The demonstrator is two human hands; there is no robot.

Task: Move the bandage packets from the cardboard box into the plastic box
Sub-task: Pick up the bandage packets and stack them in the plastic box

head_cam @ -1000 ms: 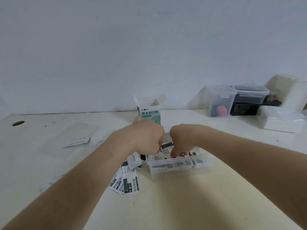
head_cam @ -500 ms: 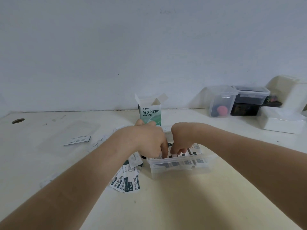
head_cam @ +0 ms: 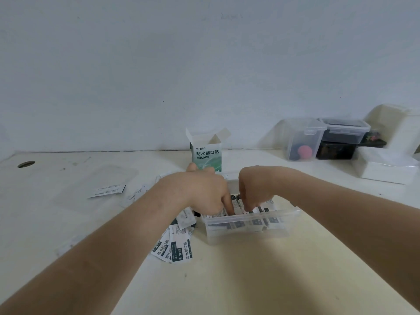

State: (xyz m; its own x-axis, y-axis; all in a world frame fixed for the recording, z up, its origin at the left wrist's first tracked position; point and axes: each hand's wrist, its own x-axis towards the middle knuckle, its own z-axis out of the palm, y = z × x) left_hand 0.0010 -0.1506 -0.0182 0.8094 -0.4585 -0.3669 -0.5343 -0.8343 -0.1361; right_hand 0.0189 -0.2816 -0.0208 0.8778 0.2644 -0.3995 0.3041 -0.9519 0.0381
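Left hand (head_cam: 204,192) is pressing straight fingers onto packets (head_cam: 237,203) in the box (head_cam: 250,218); right hand (head_cam: 256,189) is reaching in, grip impossible to tell; crammed packets could be springing out

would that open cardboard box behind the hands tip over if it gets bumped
Probably: the cardboard box stands upright, taller than wide, so a nudge could topple it. It likely feels light, since many bandage packets lie outside it. Its open flaps would probably bend easily.
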